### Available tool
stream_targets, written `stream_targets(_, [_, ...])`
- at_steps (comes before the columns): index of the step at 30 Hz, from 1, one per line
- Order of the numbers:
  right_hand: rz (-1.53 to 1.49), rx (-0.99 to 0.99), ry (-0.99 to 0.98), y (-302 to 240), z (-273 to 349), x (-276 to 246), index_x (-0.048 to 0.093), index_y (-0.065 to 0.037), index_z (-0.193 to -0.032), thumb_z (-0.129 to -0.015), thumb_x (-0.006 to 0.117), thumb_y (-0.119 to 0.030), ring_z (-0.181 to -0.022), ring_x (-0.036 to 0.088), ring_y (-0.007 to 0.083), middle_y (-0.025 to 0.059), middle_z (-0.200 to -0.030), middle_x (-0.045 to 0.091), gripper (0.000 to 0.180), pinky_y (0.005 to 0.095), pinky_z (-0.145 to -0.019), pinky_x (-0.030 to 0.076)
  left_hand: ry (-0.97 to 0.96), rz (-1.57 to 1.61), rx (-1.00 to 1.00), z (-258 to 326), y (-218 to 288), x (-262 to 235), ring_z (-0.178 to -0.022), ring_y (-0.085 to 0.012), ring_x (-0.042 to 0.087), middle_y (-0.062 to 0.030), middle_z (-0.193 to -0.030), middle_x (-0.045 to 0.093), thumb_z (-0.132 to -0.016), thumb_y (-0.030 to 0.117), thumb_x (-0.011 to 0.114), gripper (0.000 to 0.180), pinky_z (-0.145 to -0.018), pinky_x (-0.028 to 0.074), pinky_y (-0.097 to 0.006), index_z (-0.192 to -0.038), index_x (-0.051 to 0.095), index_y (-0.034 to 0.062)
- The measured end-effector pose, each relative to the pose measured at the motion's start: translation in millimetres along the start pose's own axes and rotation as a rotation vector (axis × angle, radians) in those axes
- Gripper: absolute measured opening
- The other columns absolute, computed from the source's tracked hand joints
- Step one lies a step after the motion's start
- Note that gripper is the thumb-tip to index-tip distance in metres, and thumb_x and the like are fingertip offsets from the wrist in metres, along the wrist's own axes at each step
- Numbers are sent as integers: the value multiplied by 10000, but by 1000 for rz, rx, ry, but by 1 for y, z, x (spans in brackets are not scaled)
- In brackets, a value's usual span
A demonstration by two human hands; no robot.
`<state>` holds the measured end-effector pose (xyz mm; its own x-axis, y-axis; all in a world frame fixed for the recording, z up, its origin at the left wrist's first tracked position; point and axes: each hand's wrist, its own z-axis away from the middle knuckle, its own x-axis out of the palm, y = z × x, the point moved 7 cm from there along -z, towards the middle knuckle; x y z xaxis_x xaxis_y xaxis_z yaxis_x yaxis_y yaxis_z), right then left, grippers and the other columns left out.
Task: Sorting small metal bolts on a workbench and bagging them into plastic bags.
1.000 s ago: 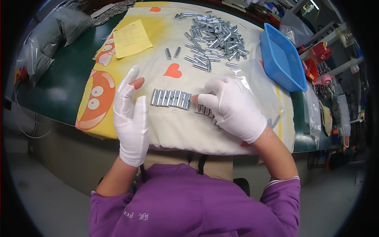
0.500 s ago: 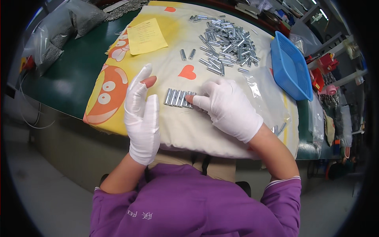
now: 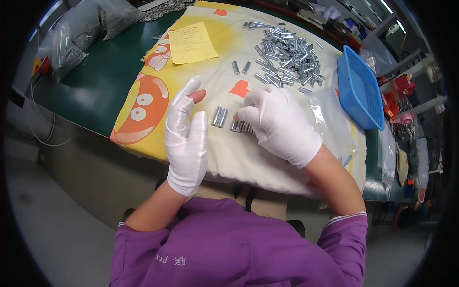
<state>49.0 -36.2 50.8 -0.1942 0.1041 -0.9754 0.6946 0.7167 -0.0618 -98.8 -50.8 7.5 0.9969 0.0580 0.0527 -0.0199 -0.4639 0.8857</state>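
Note:
My left hand (image 3: 185, 138), in a white glove with one bare fingertip showing, is held open above the cloth, fingers stretched and holding nothing. Just right of it, two short silver metal pins (image 3: 220, 117) lie side by side. Over a second group of metal pins (image 3: 240, 126) is my gloved right hand (image 3: 281, 122), its fingers curled closed. That hand covers part of the group, and whatever its fingers grip is hidden. A large loose pile of the same pins (image 3: 287, 55) lies farther back. Two single pins (image 3: 241, 68) lie apart, left of the pile.
A printed cloth (image 3: 224, 158) covers the green table (image 3: 103, 86). At the back left lies a yellow paper sheet (image 3: 193, 43). A blue plastic basket (image 3: 361, 91) stands at the right, beside a clear plastic bag (image 3: 330, 115). Filled bags (image 3: 71, 52) stand far left.
The row of pins has split: two stay at the left, while the others sit slightly to the right beneath my right hand. My left hand stays open. The whole view has shifted slightly.

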Motion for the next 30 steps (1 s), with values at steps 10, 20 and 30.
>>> stream_targets(10, [-50,-9,87,13,28,-29,719,-71,-952,-762,682,-17,-1057,610,347,112,-1128,673,201,426,-859,506,-44,89,-138,-3,-12,14,-1308,-221,488,-119,-1487,443,-925,-102,423,465,-1122,353,-354,-1370,468,26])
stream_targets(20, [-165,217,-123,28,100,-25,556,-93,-1316,-635,595,94,-964,634,384,159,-1270,606,707,421,-799,526,-464,-827,296,12,27,76,-910,-331,598,-134,-958,640,-729,77,772,248,-797,495,-408,-948,659,44])
stream_targets(30, [-231,177,-425,31,87,-8,572,-34,-1289,-651,607,30,-930,629,380,193,-1099,616,642,418,-815,527,-560,-936,251,14,29,106,-905,-345,596,-163,-931,633,-765,146,755,205,-799,492,-423,-905,685,13])
